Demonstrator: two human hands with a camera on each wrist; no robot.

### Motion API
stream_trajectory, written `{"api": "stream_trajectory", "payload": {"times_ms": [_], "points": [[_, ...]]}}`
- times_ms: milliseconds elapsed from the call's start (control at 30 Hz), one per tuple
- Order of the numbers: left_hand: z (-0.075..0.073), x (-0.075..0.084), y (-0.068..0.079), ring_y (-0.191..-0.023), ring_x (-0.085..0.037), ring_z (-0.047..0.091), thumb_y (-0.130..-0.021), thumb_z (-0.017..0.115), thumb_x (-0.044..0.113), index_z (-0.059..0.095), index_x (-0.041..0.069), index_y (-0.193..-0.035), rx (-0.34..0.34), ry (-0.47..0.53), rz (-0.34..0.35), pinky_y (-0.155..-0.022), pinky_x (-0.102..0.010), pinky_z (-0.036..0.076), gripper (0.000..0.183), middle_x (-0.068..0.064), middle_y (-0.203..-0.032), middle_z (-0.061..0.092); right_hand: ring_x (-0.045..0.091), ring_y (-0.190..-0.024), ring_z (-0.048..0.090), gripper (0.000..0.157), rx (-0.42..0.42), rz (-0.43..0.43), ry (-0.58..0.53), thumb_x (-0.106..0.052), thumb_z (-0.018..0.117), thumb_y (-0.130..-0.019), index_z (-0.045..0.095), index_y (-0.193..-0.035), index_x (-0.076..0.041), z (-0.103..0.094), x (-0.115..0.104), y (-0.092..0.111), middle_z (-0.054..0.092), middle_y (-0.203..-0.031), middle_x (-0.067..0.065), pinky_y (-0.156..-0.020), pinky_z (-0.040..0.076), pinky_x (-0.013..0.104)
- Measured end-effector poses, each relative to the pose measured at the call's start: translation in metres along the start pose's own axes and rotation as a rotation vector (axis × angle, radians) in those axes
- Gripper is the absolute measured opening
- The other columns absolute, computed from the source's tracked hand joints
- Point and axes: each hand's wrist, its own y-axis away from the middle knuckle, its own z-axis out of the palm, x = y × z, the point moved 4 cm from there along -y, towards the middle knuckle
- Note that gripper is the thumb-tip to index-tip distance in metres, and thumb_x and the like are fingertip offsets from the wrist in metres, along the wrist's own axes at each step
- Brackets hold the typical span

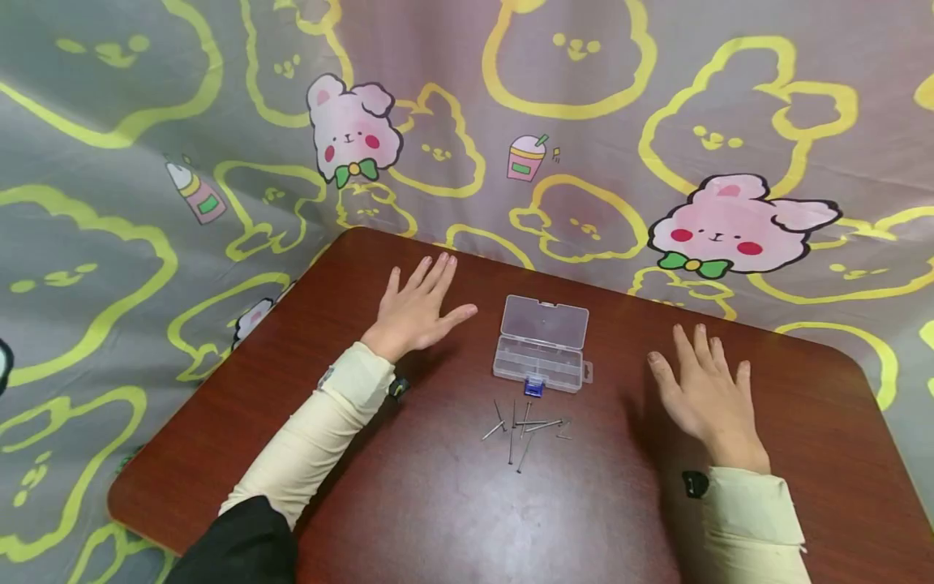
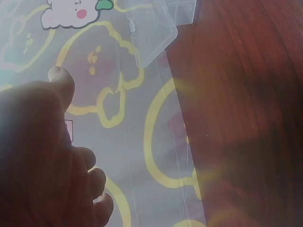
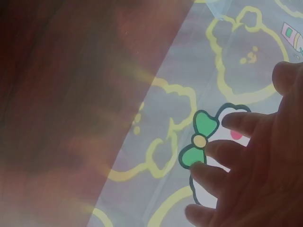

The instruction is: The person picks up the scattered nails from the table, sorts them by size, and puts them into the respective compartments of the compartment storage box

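Note:
My left hand (image 1: pixel 413 315) is to the left of a clear plastic box (image 1: pixel 538 362), fingers straight, thumb spread toward the box, holding nothing. On the other side, my right hand (image 1: pixel 708 397) is spread with nothing in it. The box's lid (image 1: pixel 545 321) is raised on the far side, and a blue piece (image 1: pixel 534 388) sits at its front edge. Several loose nails (image 1: pixel 527 425) lie scattered just in front of the box. Part of the box (image 2: pixel 182 12) shows at the top of the left wrist view. The right wrist view shows the right hand (image 3: pixel 251 156) with fingers extended.
The brown wooden table (image 1: pixel 467 503) has rounded corners. A grey curtain (image 1: pixel 467 73) with yellow outlines and pink rabbit heads hangs behind it and along the left side. Dark bands are strapped near both wrists, over pale sleeves (image 1: pixel 314 430).

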Motion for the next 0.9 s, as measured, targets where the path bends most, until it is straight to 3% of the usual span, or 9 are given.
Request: {"api": "stream_trajectory", "payload": {"times_ms": [133, 233, 333, 500, 667, 767, 900], "points": [[-0.002, 0.0, -0.002, -0.153, -0.021, -0.001, -0.094, 0.02, 0.08, 0.001, 0.021, -0.163, 0.009, 0.006, 0.003, -0.119, -0.057, -0.003, 0.092, 0.003, -0.168, 0.0, 0.052, -0.146, 0.003, 0.079, -0.026, 0.007, -0.027, -0.058, 0.024, -0.105, 0.014, -0.16, -0.001, 0.001, 0.001, 0.003, 0.002, -0.162, 0.03, -0.109, -0.006, 0.073], [-0.002, 0.0, -0.003, -0.153, -0.021, 0.002, -0.094, 0.024, 0.08, 0.005, 0.016, -0.163, 0.01, 0.077, 0.001, -0.119, -0.057, -0.001, 0.095, -0.001, -0.168, 0.005, 0.053, -0.146, 0.006, 0.079, -0.027, 0.003, -0.043, -0.057, 0.026, -0.106, 0.016, -0.159, 0.001, 0.002, 0.0, 0.004, 0.004, -0.162, 0.031, -0.11, -0.001, 0.074], [0.0, -0.002, -0.004, -0.152, -0.022, 0.011, -0.094, 0.04, 0.075, 0.013, 0.009, -0.162, 0.02, 0.266, -0.003, -0.121, -0.053, 0.007, 0.098, -0.008, -0.166, 0.015, 0.053, -0.145, 0.011, 0.078, -0.014, -0.013, -0.055, -0.055, 0.029, -0.106, 0.019, -0.158, 0.003, 0.001, -0.001, 0.004, 0.01, -0.16, 0.032, -0.11, 0.006, 0.074], [0.004, -0.006, -0.007, -0.144, -0.025, 0.036, -0.09, 0.071, 0.054, 0.034, 0.004, -0.156, 0.08, 0.7, -0.007, -0.115, -0.045, 0.033, 0.091, -0.012, -0.157, 0.039, 0.056, -0.141, 0.022, 0.076, -0.01, -0.021, -0.1, -0.052, 0.032, -0.107, 0.02, -0.158, 0.003, -0.001, 0.0, 0.004, 0.016, -0.159, 0.033, -0.105, 0.021, 0.074], [0.014, -0.003, -0.007, -0.138, -0.028, 0.045, -0.083, 0.086, 0.03, 0.045, 0.002, -0.15, 0.063, 1.102, 0.001, -0.112, -0.045, 0.037, 0.084, -0.013, -0.148, 0.051, 0.058, -0.133, 0.034, 0.072, 0.009, -0.032, -0.16, -0.049, 0.035, -0.108, 0.024, -0.157, 0.003, -0.003, 0.001, 0.005, 0.028, -0.154, 0.035, -0.101, 0.03, 0.073], [0.021, 0.003, -0.007, -0.135, -0.032, 0.048, -0.079, 0.089, 0.017, 0.046, -0.001, -0.148, 0.029, 1.252, 0.006, -0.111, -0.046, 0.039, 0.084, -0.015, -0.145, 0.053, 0.059, -0.129, 0.039, 0.071, 0.008, -0.025, -0.174, -0.049, 0.036, -0.107, 0.028, -0.155, 0.003, -0.003, 0.001, 0.005, 0.037, -0.148, 0.037, -0.098, 0.033, 0.072], [0.031, 0.013, -0.006, -0.132, -0.035, 0.05, -0.073, 0.09, 0.003, 0.046, -0.003, -0.147, -0.025, 1.321, 0.012, -0.109, -0.047, 0.04, 0.086, -0.017, -0.144, 0.053, 0.058, -0.127, 0.041, 0.072, -0.011, -0.011, -0.187, -0.05, 0.037, -0.107, 0.032, -0.153, 0.004, 0.001, -0.001, 0.007, 0.041, -0.145, 0.037, -0.096, 0.036, 0.072]]}}
